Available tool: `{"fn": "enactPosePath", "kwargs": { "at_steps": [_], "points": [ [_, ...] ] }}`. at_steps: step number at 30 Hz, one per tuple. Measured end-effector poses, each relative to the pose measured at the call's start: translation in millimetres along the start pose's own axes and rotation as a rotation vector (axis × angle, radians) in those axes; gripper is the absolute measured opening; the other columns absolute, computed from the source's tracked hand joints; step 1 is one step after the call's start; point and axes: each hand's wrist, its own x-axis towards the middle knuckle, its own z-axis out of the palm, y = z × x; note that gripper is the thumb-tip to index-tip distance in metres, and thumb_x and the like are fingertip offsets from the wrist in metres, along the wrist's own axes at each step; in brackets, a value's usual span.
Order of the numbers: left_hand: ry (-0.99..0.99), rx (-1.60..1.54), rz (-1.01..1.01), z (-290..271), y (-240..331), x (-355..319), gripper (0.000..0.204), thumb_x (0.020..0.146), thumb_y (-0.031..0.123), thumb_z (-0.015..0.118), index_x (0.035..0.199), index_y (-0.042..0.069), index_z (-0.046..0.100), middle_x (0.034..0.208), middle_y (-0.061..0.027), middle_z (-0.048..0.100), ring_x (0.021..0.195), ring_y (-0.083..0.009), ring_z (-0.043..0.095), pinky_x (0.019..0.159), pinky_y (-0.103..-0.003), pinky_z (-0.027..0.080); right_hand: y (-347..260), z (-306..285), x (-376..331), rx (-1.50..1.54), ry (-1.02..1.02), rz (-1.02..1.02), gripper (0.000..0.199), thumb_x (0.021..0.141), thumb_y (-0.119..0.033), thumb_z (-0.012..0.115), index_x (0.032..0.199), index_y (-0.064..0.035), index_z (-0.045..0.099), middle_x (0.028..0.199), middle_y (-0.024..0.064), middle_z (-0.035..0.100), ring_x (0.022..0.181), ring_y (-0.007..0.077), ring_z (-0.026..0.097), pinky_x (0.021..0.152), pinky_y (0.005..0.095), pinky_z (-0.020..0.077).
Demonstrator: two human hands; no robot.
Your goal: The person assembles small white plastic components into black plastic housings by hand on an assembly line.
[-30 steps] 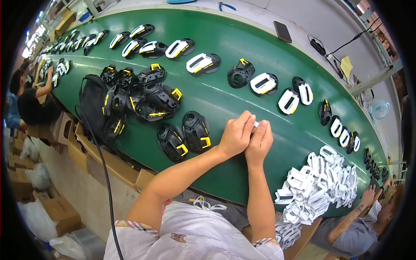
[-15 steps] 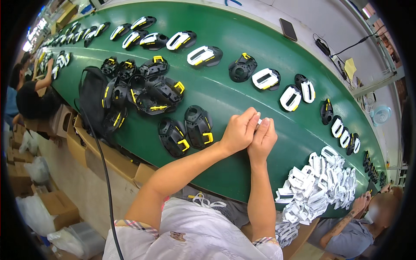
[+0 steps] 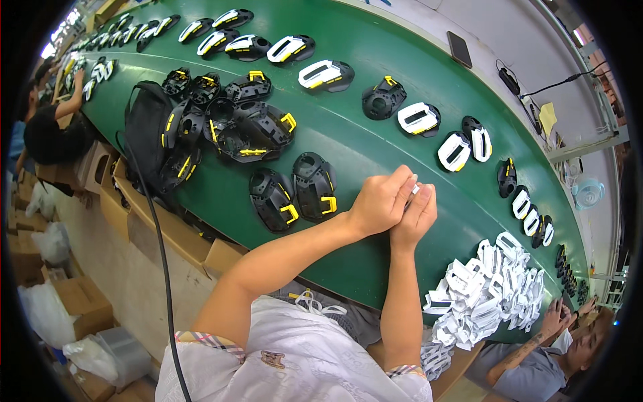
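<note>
A small white plastic piece [image 3: 415, 190] sits pinched between the two hands, just above the green curved tabletop [image 3: 375, 144], near its front edge; only a sliver of the piece shows between the fingers. The left hand [image 3: 380, 201] is curled into a closed grip around it, knuckles up, and the right hand [image 3: 415, 216] presses against the left from the side, its fingers folded onto the same piece. Both forearms come up from the lower edge and meet over the green surface.

Just left of the hands lie two black moulded plastic shells with yellow clips [image 3: 293, 189], side by side and hollow side up. Further left is a heap of the same kind of black and yellow shells [image 3: 228, 120], some stacked on one another, beside a black bag [image 3: 144, 127] at the tabletop's near rim, with a black cable [image 3: 161, 268] hanging down from it.

To the right of the hands, at the near edge, is a pile of white plastic frames [image 3: 492, 295]. Along the far side of the tabletop runs a row of black shells fitted with white inserts [image 3: 321, 72], curving away in both directions. A dark flat phone [image 3: 459, 49] lies on the pale ledge beyond.

Another person's hand [image 3: 556, 318] rests at the white pile on the lower right, and a person in a dark shirt [image 3: 50, 137] works at the far left
</note>
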Motion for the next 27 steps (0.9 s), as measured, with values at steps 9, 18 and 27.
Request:
{"fn": "enactPosePath", "kwargs": {
  "at_steps": [9, 18, 27],
  "points": [
    [-0.040, 0.057, 0.194, -2, -5, 2, 0.014, 0.089, 0.010, 0.048, 0.080, 0.000, 0.052, 0.059, -0.0158, 0.053, 0.051, -0.0325, 0.056, 0.046, -0.036, 0.044, 7, 3, 0, 0.308, 0.026, 0.183, 0.032, 0.098, -0.024, 0.039, 0.070, -0.0077, 0.040, 0.062, -0.0048, 0.039, 0.057, 0.0022, 0.033, 0.048, 0.0213, 0.0270],
    [-0.062, 0.090, -0.213, -14, -2, 37, 0.022, 0.087, 0.020, 0.055, 0.089, -0.002, 0.054, 0.079, -0.0156, 0.063, 0.067, -0.0255, 0.061, 0.062, -0.034, 0.048, 19, -5, 11, 0.427, -0.038, 0.341, 0.026, 0.095, -0.021, 0.046, 0.075, -0.0050, 0.047, 0.063, -0.0034, 0.045, 0.055, 0.0034, 0.037, 0.049, 0.0200, 0.0307],
    [-0.287, 1.116, -0.409, -43, -74, 144, 0.076, 0.069, 0.058, 0.066, 0.108, -0.006, 0.055, 0.120, -0.0237, 0.049, 0.110, -0.0389, 0.048, 0.090, -0.043, 0.044, 22, 4, 7, 0.049, -0.109, 0.158, 0.019, 0.087, -0.017, 0.056, 0.082, 0.0017, 0.056, 0.067, 0.0051, 0.056, 0.064, 0.0090, 0.049, 0.058, 0.0271, 0.0415]
  ]
}}
